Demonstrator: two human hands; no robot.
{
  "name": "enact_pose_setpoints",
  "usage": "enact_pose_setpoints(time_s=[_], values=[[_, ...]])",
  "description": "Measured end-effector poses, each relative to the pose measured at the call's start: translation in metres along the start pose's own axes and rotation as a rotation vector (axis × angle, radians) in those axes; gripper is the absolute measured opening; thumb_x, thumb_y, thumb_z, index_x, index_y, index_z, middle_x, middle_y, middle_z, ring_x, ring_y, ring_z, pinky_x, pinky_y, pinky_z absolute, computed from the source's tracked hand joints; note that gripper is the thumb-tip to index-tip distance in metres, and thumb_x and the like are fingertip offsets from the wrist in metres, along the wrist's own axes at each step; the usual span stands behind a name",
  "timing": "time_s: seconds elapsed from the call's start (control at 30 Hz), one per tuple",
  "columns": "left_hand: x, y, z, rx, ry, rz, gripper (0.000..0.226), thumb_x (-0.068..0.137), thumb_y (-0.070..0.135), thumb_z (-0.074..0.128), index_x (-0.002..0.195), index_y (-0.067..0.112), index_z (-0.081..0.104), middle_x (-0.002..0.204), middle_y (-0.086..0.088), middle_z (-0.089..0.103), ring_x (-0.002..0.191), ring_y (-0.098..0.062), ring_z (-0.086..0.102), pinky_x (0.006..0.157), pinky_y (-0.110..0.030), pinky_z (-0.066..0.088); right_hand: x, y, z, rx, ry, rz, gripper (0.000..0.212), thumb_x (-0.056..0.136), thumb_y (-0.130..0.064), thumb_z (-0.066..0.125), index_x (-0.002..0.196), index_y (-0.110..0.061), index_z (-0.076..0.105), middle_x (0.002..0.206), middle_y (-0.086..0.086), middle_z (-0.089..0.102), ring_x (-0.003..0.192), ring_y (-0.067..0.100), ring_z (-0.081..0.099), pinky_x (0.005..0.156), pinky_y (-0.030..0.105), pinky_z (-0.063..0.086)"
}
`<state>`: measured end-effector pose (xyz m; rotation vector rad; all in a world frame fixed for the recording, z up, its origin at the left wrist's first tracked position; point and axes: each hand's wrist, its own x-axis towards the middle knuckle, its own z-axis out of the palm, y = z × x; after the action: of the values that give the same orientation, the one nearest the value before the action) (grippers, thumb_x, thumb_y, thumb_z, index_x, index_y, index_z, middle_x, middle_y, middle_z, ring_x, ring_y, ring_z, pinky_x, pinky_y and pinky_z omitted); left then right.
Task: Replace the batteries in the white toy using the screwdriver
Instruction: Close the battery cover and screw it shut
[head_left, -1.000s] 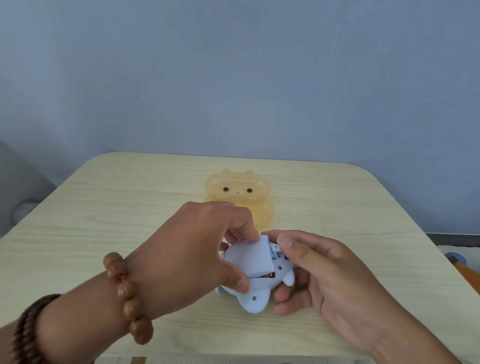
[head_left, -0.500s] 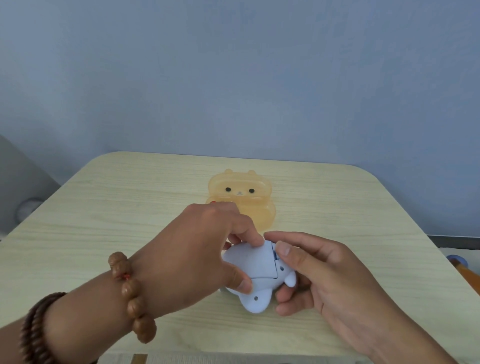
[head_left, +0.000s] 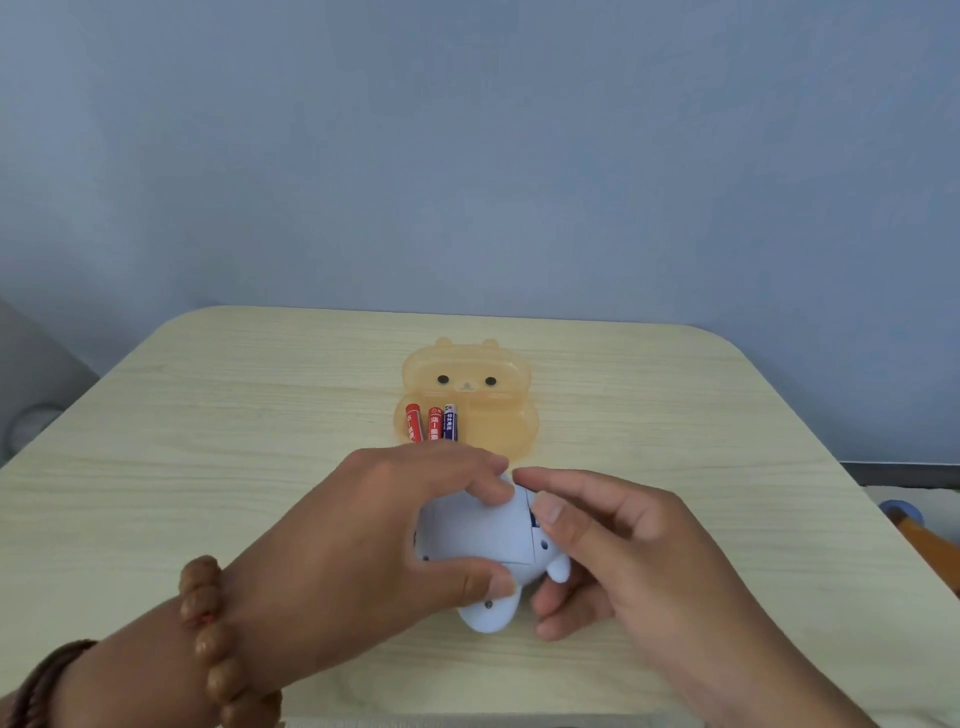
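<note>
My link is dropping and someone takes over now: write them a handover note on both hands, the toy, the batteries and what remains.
Left hand grips the white toy from its left, thumb on the battery cover.
Right hand holds the toy's right side, thumb at the cover's edge.
Done: the cover looks seated flush.
Three batteries lie in the open orange case behind.
Left: screw the cover down. The screwdriver is not in view; cells inside are hidden.

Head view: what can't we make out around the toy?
- toy: left and under sides hidden, head view, by left hand and right hand.
- cover: screw in or out, too small to tell.
- batteries: labels too small to read.
- screwdriver: nowhere in view.
- object at right edge: cut off.
</note>
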<state>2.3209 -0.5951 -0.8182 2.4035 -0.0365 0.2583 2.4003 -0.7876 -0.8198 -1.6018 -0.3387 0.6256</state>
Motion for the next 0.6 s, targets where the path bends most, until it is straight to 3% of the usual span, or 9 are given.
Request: enact_pose_setpoints(time_s=[0.07, 0.17, 0.27, 0.33, 0.4, 0.47, 0.6], values=[[0.0, 0.0, -0.001, -0.029, 0.0, -0.014, 0.052, 0.062, 0.054, 0.084, 0.11, 0.043, 0.065, 0.125, 0.045, 0.053, 0.115, 0.022, 0.051, 0.096, -0.021, 0.05, -0.007, -0.002, -0.009, -0.275, 0.196, -0.185, 0.023, 0.088, -0.046, 0.067, 0.108, -0.036, 0.075, 0.077, -0.007, 0.078, 0.057, 0.016, 0.071, 0.061, 0.039, 0.064], [-0.001, -0.003, -0.001, -0.061, 0.009, -0.035, 0.05, 0.063, 0.046, 0.087, 0.109, 0.042, 0.069, 0.122, 0.045, 0.056, 0.113, 0.022, 0.052, 0.096, -0.019, 0.049, -0.016, -0.013, -0.036, -0.739, 0.514, -0.377, 0.037, 0.078, -0.067, 0.064, 0.107, -0.045, 0.071, 0.1, -0.025, 0.071, 0.076, 0.003, 0.069, 0.061, 0.018, 0.052], [-0.001, -0.003, 0.0, -0.066, 0.015, -0.044, 0.05, 0.063, 0.045, 0.088, 0.109, 0.042, 0.069, 0.121, 0.045, 0.056, 0.114, 0.021, 0.053, 0.097, -0.022, 0.05, -0.008, -0.004, -0.049, -1.088, 0.457, -0.238, 0.048, 0.076, -0.067, 0.062, 0.116, -0.04, 0.069, 0.113, -0.026, 0.058, 0.101, -0.002, 0.06, 0.081, 0.028, 0.052], [-0.001, -0.002, -0.001, -0.05, 0.012, -0.039, 0.051, 0.063, 0.048, 0.087, 0.11, 0.044, 0.067, 0.122, 0.047, 0.055, 0.114, 0.021, 0.052, 0.099, -0.023, 0.05, -0.001, 0.013, -0.043, -1.266, 0.396, -0.185, 0.036, 0.081, -0.061, 0.063, 0.109, -0.04, 0.07, 0.121, -0.026, 0.054, 0.113, 0.004, 0.053, 0.084, 0.031, 0.052], [-0.001, 0.0, -0.001, -0.033, 0.017, -0.038, 0.053, 0.063, 0.05, 0.086, 0.112, 0.046, 0.065, 0.123, 0.048, 0.053, 0.115, 0.022, 0.051, 0.1, -0.025, 0.049, 0.003, 0.022, -0.038, -1.244, 0.402, -0.251, 0.006, 0.084, -0.041, 0.072, 0.088, -0.036, 0.074, 0.114, -0.022, 0.06, 0.104, 0.009, 0.057, 0.073, 0.031, 0.052], [-0.001, 0.0, -0.001, -0.024, 0.024, -0.037, 0.053, 0.064, 0.05, 0.086, 0.112, 0.045, 0.065, 0.123, 0.048, 0.053, 0.116, 0.022, 0.05, 0.101, -0.025, 0.048, 0.005, 0.024, -0.04, -1.171, 0.42, -0.263, 0.009, 0.086, -0.028, 0.072, 0.078, -0.033, 0.072, 0.109, -0.023, 0.065, 0.097, 0.009, 0.06, 0.072, 0.034, 0.053], [-0.005, 0.0, -0.001, -0.03, 0.032, -0.035, 0.051, 0.063, 0.047, 0.088, 0.11, 0.043, 0.067, 0.124, 0.046, 0.054, 0.116, 0.023, 0.05, 0.102, -0.023, 0.048, -0.005, 0.006, -0.046, -0.821, 0.356, -0.399, 0.012, 0.087, -0.026, 0.069, 0.079, -0.035, 0.067, 0.077, -0.019, 0.076, 0.075, 0.004, 0.07, 0.065, 0.024, 0.053]])
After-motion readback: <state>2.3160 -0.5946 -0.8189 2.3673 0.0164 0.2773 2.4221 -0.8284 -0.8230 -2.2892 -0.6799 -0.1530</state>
